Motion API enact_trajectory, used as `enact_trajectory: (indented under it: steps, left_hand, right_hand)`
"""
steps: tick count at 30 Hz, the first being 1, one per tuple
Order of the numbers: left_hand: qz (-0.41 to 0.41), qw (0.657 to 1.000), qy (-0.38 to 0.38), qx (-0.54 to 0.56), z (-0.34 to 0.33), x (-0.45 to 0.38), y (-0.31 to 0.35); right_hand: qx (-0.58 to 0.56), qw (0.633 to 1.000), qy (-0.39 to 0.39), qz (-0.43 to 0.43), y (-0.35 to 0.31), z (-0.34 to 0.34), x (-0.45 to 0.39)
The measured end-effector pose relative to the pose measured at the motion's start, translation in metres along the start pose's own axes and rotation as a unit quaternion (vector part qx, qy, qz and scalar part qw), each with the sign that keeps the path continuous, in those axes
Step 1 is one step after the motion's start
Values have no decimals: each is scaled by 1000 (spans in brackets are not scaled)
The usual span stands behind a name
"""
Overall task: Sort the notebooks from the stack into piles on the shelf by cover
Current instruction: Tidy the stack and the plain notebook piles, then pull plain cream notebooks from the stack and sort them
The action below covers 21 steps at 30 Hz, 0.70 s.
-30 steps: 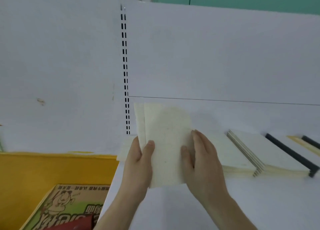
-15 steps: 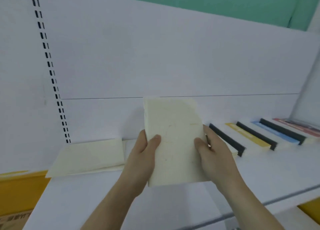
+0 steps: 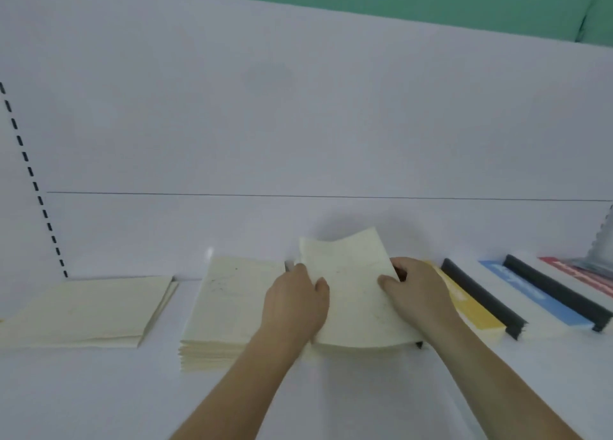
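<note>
A cream notebook [image 3: 355,293] is held low over the white shelf [image 3: 99,400], bowed and tilted, between both hands. My left hand [image 3: 295,303] grips its left edge, my right hand [image 3: 414,293] its right edge. It rests on or just above a pile that it mostly hides. To its left lies a thick cream pile [image 3: 225,313], and further left a thin cream pile [image 3: 86,310]. To the right lie a yellow-striped notebook [image 3: 471,310], a blue-striped one [image 3: 527,290] and a red-striped one [image 3: 577,273], each with a black spine.
The shelf's white back panel [image 3: 298,124] rises right behind the piles. A slotted upright [image 3: 33,184] runs down at the far left. A clear plastic item [image 3: 600,250] stands at the far right.
The view has swung right. Both hands have lowered the cream notebook from upright in the air down flat towards the shelf, between the thick cream pile and the yellow-striped notebook.
</note>
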<state>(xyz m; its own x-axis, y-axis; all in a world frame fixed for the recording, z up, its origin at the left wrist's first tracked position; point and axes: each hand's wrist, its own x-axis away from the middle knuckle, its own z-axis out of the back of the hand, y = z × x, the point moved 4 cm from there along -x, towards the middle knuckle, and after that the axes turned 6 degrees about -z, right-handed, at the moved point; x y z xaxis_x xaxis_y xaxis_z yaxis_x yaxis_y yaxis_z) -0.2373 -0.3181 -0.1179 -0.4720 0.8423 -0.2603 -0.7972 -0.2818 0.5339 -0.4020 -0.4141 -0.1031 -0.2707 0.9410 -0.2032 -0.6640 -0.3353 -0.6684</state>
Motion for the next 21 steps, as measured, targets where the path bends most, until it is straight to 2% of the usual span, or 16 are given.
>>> enact_trajectory:
  steps: [5, 8, 11, 17, 21]
  left_hand:
    - [40, 998, -5, -53, -13, -14, -6]
    - [55, 996, -43, -63, -19, -20, -11]
    - [64, 995, -37, -62, -21, -25, -11]
    - [70, 994, -42, -73, -20, -32, -10]
    - [60, 994, -36, -87, -21, -31, -10]
  right_hand:
    - [76, 996, -36, 7, 15, -26, -28]
    - [155, 987, -25, 30, 15, -34, -29]
    - [200, 979, -17, 42, 17, -38, -24]
    - [228, 971, -57, 42, 20, -38, -27]
    - [258, 963, -55, 50, 18, -40, -24]
